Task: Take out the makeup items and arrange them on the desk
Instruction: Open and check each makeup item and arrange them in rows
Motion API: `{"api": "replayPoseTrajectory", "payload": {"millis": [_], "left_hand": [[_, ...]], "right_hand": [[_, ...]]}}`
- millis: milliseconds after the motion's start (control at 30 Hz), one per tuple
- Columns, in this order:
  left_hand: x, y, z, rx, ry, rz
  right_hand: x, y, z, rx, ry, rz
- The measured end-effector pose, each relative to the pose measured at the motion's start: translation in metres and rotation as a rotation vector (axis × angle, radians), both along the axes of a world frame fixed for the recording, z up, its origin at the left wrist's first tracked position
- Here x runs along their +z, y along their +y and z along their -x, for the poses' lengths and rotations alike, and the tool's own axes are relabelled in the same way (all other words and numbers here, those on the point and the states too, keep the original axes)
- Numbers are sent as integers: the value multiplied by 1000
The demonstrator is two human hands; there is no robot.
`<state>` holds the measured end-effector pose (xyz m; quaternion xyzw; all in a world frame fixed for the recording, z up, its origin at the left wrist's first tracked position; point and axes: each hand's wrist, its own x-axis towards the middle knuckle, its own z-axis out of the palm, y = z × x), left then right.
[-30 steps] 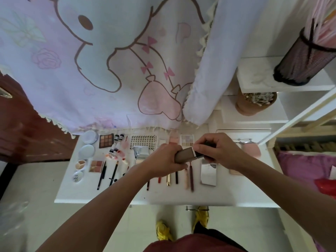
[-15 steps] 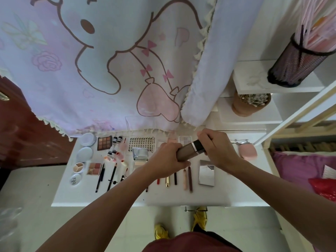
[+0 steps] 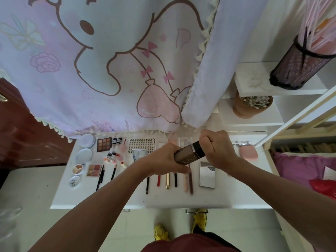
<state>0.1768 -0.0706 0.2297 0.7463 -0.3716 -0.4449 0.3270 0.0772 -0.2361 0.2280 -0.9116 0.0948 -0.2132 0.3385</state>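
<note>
White desk (image 3: 227,197) under the cartoon curtain (image 3: 91,70) already carries rows of makeup. At the centre of the frame the left hand (image 3: 163,159) wraps the body of a brown foundation bottle (image 3: 187,155), and the right hand (image 3: 216,148) curls round its dark cap (image 3: 197,149), above the pencils (image 3: 167,180). I think it should be lowered slowly onto a bare spot, without touching them. Compared with a second ago, the cap end is tilted higher.
</note>
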Motion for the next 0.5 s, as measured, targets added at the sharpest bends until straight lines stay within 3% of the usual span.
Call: {"api": "replayPoseTrajectory", "payload": {"millis": [333,500], "left_hand": [[8,-5,-9,22,0,-1],[3,-10,-3,49,-234,-2]], "right_hand": [[9,-5,-10,35,-71,124],[7,-7,-14,-4,50,98]]}}
